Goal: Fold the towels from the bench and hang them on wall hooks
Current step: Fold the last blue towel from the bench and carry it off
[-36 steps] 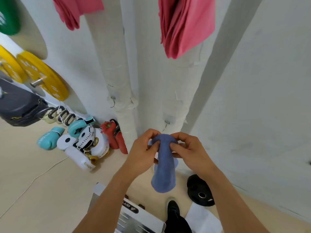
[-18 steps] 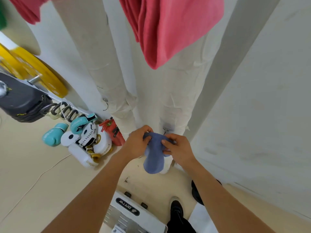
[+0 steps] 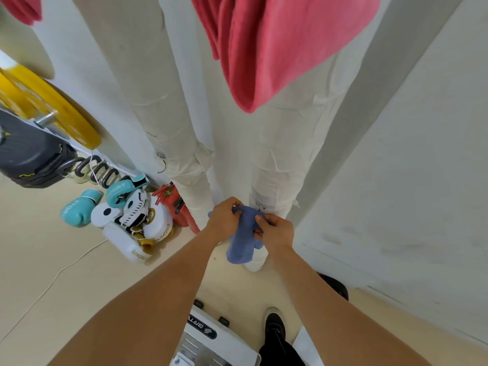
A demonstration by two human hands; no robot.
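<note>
A small folded blue towel (image 3: 241, 240) hangs from both my hands, low against the white wrapped column. My left hand (image 3: 225, 217) pinches its top left part; my right hand (image 3: 277, 232) grips its top right edge. A small metal wall hook (image 3: 261, 206) sits on the column right behind the towel's top. A second hook (image 3: 161, 165) on the left column is bare. A pink towel (image 3: 280, 48) hangs above, and the corner of another pink towel (image 3: 23, 9) shows at top left.
Boxing gloves and pads (image 3: 124, 217) lie on the floor at left, beside a red item (image 3: 177, 207). Yellow weight plates (image 3: 55, 112) and a dark machine (image 3: 29, 154) stand further left. A white machine base (image 3: 211, 339), my black shoe (image 3: 276, 326) and a black plate (image 3: 335, 285) lie below.
My hands have carried the blue towel forward and down to the lower hook on the column. The view has moved closer to the wall, so the pink towel looms larger.
</note>
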